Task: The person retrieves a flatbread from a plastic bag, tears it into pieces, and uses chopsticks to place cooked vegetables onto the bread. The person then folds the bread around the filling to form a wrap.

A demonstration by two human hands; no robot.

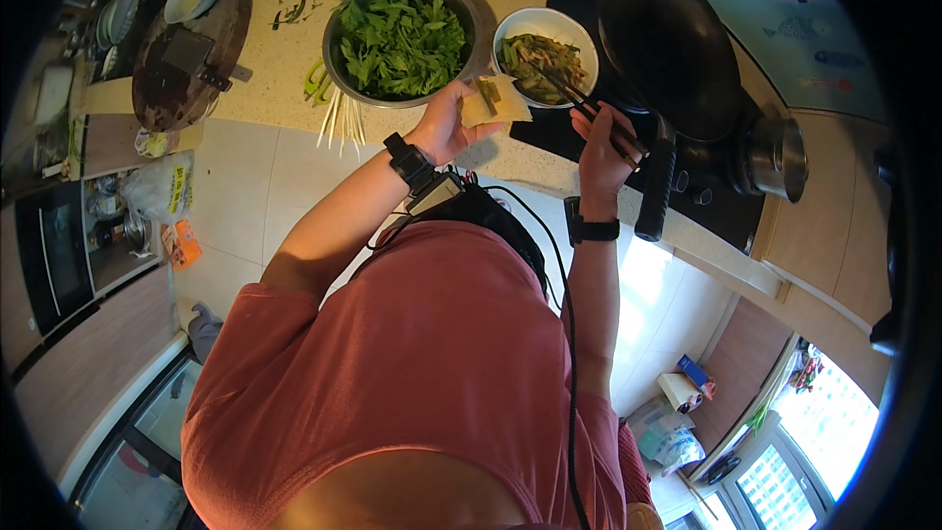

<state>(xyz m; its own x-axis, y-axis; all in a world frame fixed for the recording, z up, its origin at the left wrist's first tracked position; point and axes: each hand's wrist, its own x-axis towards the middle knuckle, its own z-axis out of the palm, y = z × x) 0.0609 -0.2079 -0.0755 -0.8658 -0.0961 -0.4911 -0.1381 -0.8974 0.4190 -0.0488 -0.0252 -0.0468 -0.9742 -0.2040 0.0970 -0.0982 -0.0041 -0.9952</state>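
Note:
In my left hand lies a pale, thin square wrapper with a little green filling on it. My right hand is closed round dark chopsticks, whose tips reach into a white bowl. Cooked green vegetables, mixed with brownish bits, fill that bowl. To its left stands a steel basin heaped with fresh leafy greens. The wrapper is held just in front of the gap between basin and bowl.
A black wok sits on the dark hob to the right, its handle jutting toward me. Beside it is a steel pot. Pale stems overhang the counter edge. At far left, a cleaver rests on a round chopping board.

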